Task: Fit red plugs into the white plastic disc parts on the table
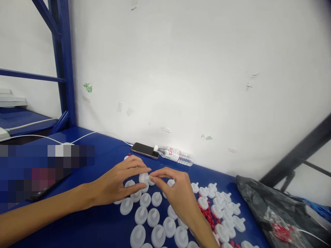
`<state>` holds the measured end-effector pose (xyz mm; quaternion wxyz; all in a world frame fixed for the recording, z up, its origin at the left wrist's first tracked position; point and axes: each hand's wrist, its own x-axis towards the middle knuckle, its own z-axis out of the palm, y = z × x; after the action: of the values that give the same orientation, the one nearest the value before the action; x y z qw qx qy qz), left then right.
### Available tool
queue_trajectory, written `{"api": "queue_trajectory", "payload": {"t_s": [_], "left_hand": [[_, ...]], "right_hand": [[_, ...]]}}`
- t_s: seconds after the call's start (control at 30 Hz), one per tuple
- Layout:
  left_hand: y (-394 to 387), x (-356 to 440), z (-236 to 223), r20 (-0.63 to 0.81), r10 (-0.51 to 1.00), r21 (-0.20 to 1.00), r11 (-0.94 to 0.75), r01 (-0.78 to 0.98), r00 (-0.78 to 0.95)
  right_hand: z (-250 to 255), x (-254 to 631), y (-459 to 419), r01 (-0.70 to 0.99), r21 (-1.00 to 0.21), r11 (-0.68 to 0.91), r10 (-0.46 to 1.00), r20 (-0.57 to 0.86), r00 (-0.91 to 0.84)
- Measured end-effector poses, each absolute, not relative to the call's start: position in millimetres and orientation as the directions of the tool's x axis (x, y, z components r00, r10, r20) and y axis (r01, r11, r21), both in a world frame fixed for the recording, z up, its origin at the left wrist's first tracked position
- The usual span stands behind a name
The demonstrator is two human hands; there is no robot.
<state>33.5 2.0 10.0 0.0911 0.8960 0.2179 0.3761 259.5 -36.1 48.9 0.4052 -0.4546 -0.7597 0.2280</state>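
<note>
Between the thumb and fingers of my left hand (117,181) is a white plastic spouted cap (143,178), tipped on its side with its spout toward the right. My right hand (177,193) pinches at the spout's end, thumb against forefinger. Whether a small part sits in that pinch is hidden. Below both hands, several more white spouted caps (141,215) stand on the blue table (85,224), mostly spout up. To the right of my right forearm lie small red pieces (209,215) among a heap of further white caps (227,210).
Against the wall lie a phone (144,150) on a white cable (103,132) and a clear plastic bottle (176,155). A black plastic bag (256,196) and a clear bag with red pieces (281,230) are at right. A blue metal post (66,62) rises at left.
</note>
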Motion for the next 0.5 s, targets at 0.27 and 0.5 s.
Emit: {"api": "queue_trajectory", "payload": {"t_s": [0.27,0.5], "left_hand": [[4,35,10,0.714,0.421,0.22,-0.893,0.392,0.56],[20,26,0,0.695,0.535,0.23,-0.798,0.556,0.48]], "right_hand": [[66,286,-31,0.797,-0.49,0.353,0.922,0.329,-0.206],[66,358,-24,0.98,-0.111,-0.162,0.983,0.073,0.171]]}}
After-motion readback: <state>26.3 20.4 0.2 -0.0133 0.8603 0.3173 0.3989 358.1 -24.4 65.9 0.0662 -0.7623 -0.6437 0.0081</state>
